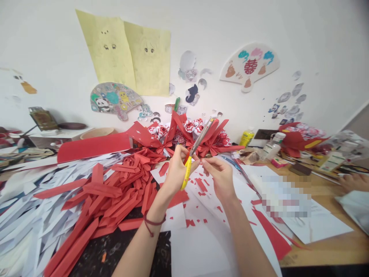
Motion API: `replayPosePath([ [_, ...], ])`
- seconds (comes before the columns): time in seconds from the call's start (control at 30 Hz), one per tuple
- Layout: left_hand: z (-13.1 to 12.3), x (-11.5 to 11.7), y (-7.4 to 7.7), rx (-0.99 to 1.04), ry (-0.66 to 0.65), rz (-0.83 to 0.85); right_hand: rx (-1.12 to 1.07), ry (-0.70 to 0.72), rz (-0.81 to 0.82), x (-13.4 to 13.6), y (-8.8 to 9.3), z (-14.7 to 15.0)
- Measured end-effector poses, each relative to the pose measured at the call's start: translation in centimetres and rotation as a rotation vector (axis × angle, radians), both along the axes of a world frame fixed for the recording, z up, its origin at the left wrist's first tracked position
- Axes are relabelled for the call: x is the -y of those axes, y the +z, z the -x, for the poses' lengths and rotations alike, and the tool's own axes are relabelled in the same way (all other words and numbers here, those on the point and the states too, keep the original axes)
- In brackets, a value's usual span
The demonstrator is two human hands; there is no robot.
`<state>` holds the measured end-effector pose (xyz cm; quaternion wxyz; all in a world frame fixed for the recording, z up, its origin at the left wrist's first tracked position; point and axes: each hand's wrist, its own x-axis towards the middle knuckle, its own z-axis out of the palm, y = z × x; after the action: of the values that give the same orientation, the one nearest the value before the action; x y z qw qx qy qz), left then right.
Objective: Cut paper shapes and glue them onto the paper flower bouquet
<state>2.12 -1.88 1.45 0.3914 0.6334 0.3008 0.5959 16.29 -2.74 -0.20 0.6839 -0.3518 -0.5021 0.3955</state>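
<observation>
forearms (140,242) frame smooth paper (201,250), jagged red scraps (202,186) and metal-bladed scissors (198,145).

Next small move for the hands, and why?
I'd probably set the yellow-handled scissors down on the white paper: the left hand holds them, blades jutting upward, close beside the right hand. That would free its fingers.

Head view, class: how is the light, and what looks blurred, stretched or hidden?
Head view: soft, even light on the wall, without strong glare; head view: the left yellow sheet flares outward, probably lens distortion; head view: the scissors read clearly, but markings on the yellow bottle are too soft to read; head view: coarse blocks hide part of the white sheet at right.
</observation>
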Motion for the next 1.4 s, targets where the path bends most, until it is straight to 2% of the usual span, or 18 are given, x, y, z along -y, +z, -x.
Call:
replayPosePath([
  [0.13,0.1,0.1,0.1,-0.014,0.028,-0.002,0.015,-0.029,-0.005,0.2,0.1,0.1],
  [0.53,0.5,-0.1,0.3,0.028,-0.016,0.004,0.021,-0.059,-0.018,-0.1,0.1,-0.9],
  [0.77,0.8,0.1,0.6,0.021,-0.051,0.039,0.217,-0.082,-0.030,0.3,0.5,-1.1],
  [1.4,0.8,0.1,0.4,-0.050,0.006,0.035,0.268,-0.072,-0.056,0.2,0.2,-0.9],
])
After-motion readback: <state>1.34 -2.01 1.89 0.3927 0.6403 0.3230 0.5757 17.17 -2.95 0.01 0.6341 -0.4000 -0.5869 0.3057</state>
